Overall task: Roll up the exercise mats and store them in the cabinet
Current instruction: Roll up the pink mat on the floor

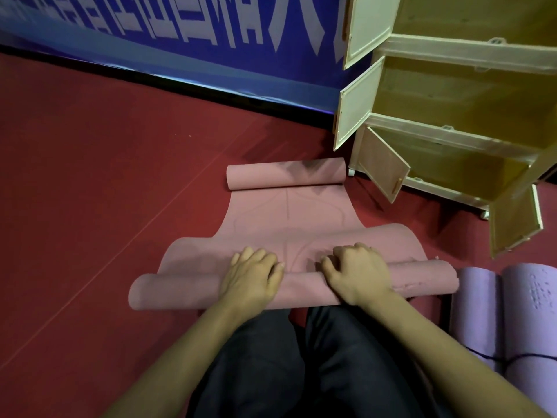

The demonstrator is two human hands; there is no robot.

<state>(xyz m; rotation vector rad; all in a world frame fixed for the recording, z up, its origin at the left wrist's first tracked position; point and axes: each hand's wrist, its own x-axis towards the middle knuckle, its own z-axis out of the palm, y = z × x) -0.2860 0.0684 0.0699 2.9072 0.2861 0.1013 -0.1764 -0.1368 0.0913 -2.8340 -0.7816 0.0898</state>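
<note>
Head view: both hands, left hand (253,274) and right hand (357,271), press flat on pink mat (289,224) roll before cabinet (452,122). Rolling underway; next, push roll evenly toward cabinet.

Two bare forearms reach into view from the bottom edge, with no sleeves, watch or jewellery visible on them. The left hand (251,279) and right hand (357,274) are ungloved, with short nails. Dark charcoal fabric trousers (271,366) cover both legs.

Matt pink foam mat (289,218); smooth pale wooden cabinet (452,122).
</note>
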